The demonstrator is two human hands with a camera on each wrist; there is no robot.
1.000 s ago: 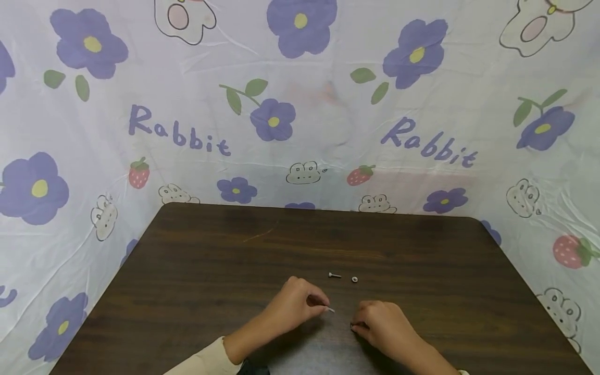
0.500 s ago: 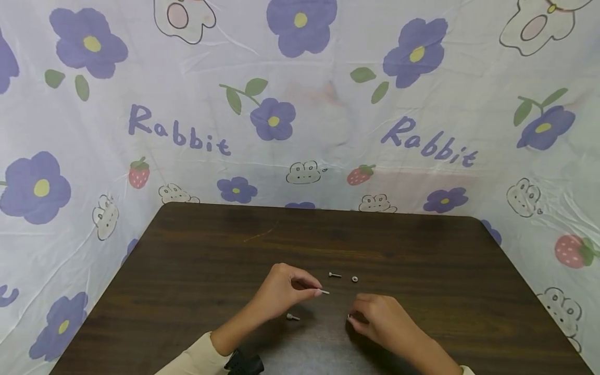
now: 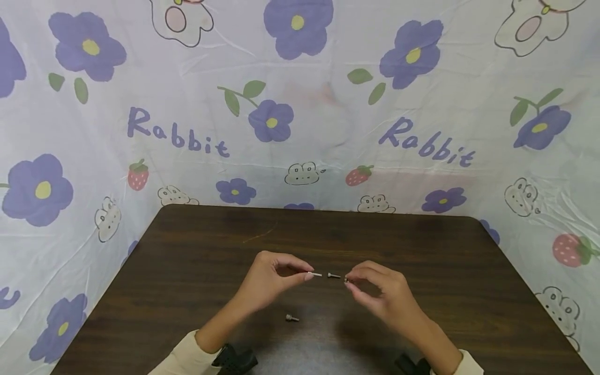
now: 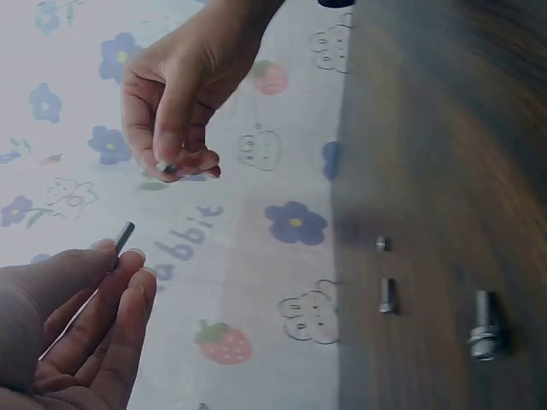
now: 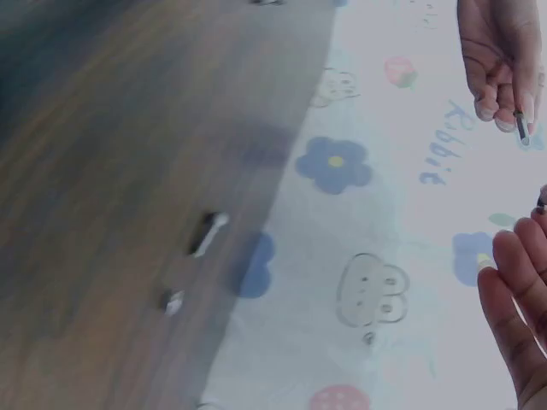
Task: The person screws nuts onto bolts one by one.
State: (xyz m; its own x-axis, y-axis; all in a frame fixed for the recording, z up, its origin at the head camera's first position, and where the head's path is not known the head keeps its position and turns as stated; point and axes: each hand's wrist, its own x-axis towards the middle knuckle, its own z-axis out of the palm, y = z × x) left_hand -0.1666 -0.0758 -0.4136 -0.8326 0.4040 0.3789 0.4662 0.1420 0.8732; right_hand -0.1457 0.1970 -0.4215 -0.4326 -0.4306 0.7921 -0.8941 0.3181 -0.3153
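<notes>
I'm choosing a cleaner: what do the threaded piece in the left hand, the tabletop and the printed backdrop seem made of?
Threaded piece: likely metal, perhaps steel; grey, dull shine.
Tabletop: dark wood or imitation laminate, slightly glossy; streaky grain, soft reflection.
Backdrop: probably thin fabric, possibly plastic, finish unclear; creased.

- We see silvery screws (image 4: 125, 236).
- We see a dark brown, wood-grained desk (image 3: 422, 250).
- We see whitish cloth (image 3: 328, 138) with purple flowers (image 3: 271, 121), red strawberries (image 3: 138, 177).
- We see cream sleeves (image 3: 184, 355).

Hidden and cropped
Left wrist view, lower left: left hand (image 4: 90, 320) cropped, covering the bolt's (image 4: 126, 231) lower end. Right wrist view, right edge: right hand (image 5: 518, 275) cropped, its piece (image 5: 541, 204) too small to identify.
</notes>
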